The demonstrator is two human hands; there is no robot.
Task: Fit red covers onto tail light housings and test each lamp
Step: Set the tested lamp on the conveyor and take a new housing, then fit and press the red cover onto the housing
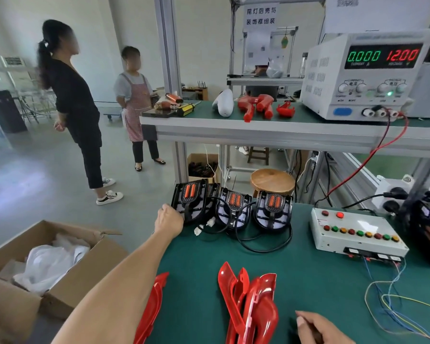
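Observation:
Three black tail light housings stand in a row at the far edge of the green bench: left [191,199], middle [233,207], right [273,209], each with orange inserts and black cables trailing forward. My left hand [168,220] reaches out and grips the left housing's near edge. A stack of red covers [248,304] lies in front of me, and one more red cover [150,309] lies at the bench's left edge. My right hand [318,327] rests low beside the stack, fingers curled, apparently on something dark that I cannot make out.
A white test box [355,232] with coloured buttons sits to the right, wires [387,301] running off it. A power supply [365,75] on the upper shelf [258,130] reads 0.000 and 12.00. An open cardboard box [47,264] stands on the floor at left. Two people stand beyond.

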